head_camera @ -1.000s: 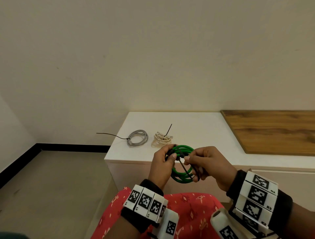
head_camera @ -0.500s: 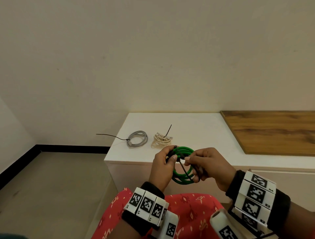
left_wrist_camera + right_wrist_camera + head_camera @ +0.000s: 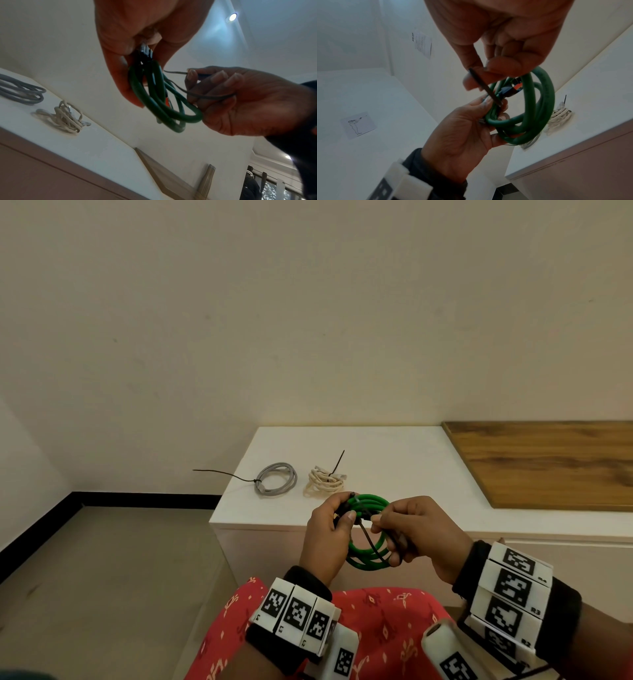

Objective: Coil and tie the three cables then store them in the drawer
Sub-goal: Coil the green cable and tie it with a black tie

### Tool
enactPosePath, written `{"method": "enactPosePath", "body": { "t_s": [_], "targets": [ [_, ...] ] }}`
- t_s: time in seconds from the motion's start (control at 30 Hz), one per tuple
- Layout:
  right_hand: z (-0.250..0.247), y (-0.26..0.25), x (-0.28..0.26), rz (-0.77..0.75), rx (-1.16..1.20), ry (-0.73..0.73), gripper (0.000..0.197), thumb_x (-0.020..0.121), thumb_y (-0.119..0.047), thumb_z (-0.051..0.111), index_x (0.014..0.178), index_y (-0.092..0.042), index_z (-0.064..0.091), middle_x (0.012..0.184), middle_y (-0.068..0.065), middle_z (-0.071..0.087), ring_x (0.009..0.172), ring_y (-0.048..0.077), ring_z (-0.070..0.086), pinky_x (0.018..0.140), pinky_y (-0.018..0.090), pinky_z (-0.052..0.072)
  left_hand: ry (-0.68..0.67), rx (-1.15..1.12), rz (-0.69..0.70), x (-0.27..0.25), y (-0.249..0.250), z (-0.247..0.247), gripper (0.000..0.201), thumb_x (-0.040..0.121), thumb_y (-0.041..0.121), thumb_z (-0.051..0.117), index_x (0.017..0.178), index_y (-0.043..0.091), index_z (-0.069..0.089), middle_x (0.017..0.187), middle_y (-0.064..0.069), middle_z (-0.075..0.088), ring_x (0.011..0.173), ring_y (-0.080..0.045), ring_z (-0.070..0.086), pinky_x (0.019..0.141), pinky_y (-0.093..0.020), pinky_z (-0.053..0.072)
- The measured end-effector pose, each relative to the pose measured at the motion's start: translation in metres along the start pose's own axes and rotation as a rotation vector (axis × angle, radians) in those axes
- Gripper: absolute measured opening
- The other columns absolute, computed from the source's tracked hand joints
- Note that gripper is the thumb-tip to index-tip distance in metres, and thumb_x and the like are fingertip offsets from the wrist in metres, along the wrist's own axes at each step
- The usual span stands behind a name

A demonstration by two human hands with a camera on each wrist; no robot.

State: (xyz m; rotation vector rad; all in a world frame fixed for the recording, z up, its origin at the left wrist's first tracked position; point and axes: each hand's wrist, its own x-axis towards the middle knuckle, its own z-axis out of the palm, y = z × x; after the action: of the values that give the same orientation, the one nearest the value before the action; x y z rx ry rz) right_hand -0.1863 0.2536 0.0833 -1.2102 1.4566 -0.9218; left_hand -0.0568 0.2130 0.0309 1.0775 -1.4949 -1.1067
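A coiled green cable hangs in the air just in front of the white cabinet. My left hand grips the coil's left side, where its plug ends gather. My right hand pinches a black zip tie that runs across the coil. On the cabinet top lie a grey coiled cable and a cream coiled cable, each with a black tie tail sticking out.
The white cabinet has a wooden board on its right part. Its front face lies below the edge, and a metal handle shows in the left wrist view. Bare floor lies to the left. Red patterned cloth covers my lap.
Both hands with the green coil have shifted slightly up and toward the cabinet edge. The grips look the same, and the two cables on the cabinet have not moved.
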Motion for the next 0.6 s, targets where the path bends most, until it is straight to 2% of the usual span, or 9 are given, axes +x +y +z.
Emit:
{"method": "enactPosePath", "body": {
  "t_s": [0.1, 0.3, 0.37, 0.5, 0.6],
  "targets": [
    [0.0001, -0.0004, 0.0001, -0.003, 0.004, -0.004, 0.022, 0.086, -0.008, 0.056, 0.064, -0.005, 0.062, 0.037, 0.0, 0.05, 0.029, 0.013, 0.05, 0.038, 0.019, 0.03, 0.011, 0.007, -0.008, 0.0, 0.0, 0.0009, 0.031, 0.089, -0.004, 0.046, 0.105, 0.021, 0.055, 0.089, 0.006, 0.06, 0.074, -0.005, 0.052, 0.078, -0.027, 0.043],
    [0.0003, -0.0003, -0.0006, -0.004, 0.002, -0.004, 0.023, 0.086, -0.008, 0.055, 0.064, -0.005, 0.062, 0.037, -0.001, 0.05, 0.029, 0.012, 0.05, 0.04, 0.019, 0.03, 0.022, 0.019, -0.007, 0.0004, -0.0004, 0.002, 0.031, 0.089, -0.004, 0.046, 0.109, 0.016, 0.057, 0.089, 0.005, 0.059, 0.074, -0.009, 0.051, 0.079, -0.028, 0.043],
    [0.0006, -0.0004, -0.0005, -0.002, 0.004, -0.005, 0.023, 0.086, -0.008, 0.055, 0.064, -0.005, 0.062, 0.037, 0.0, 0.05, 0.029, 0.012, 0.05, 0.04, 0.019, 0.031, 0.016, 0.029, -0.001, -0.0003, -0.0003, 0.0018, 0.031, 0.089, -0.004, 0.046, 0.109, 0.016, 0.056, 0.088, 0.01, 0.059, 0.076, -0.006, 0.053, 0.078, -0.025, 0.043],
    [0.0009, -0.0004, -0.0009, -0.001, 0.009, -0.006, 0.023, 0.086, -0.008, 0.055, 0.064, -0.005, 0.062, 0.037, -0.001, 0.05, 0.029, 0.011, 0.05, 0.04, 0.019, 0.031, 0.013, 0.044, 0.015, -0.0007, -0.0009, 0.0007, 0.03, 0.089, -0.004, 0.046, 0.112, 0.014, 0.056, 0.089, 0.018, 0.056, 0.083, 0.003, 0.054, 0.074, -0.008, 0.042],
    [0.0012, -0.0003, -0.002, -0.004, 0.008, -0.006, 0.023, 0.087, -0.008, 0.054, 0.065, -0.005, 0.061, 0.037, -0.001, 0.05, 0.029, 0.011, 0.049, 0.04, 0.019, 0.031, 0.028, 0.039, 0.016, -0.0011, -0.0014, 0.0007, 0.031, 0.089, -0.005, 0.047, 0.113, 0.011, 0.057, 0.089, 0.017, 0.056, 0.085, 0.003, 0.054, 0.076, -0.01, 0.042]
  ]
}}
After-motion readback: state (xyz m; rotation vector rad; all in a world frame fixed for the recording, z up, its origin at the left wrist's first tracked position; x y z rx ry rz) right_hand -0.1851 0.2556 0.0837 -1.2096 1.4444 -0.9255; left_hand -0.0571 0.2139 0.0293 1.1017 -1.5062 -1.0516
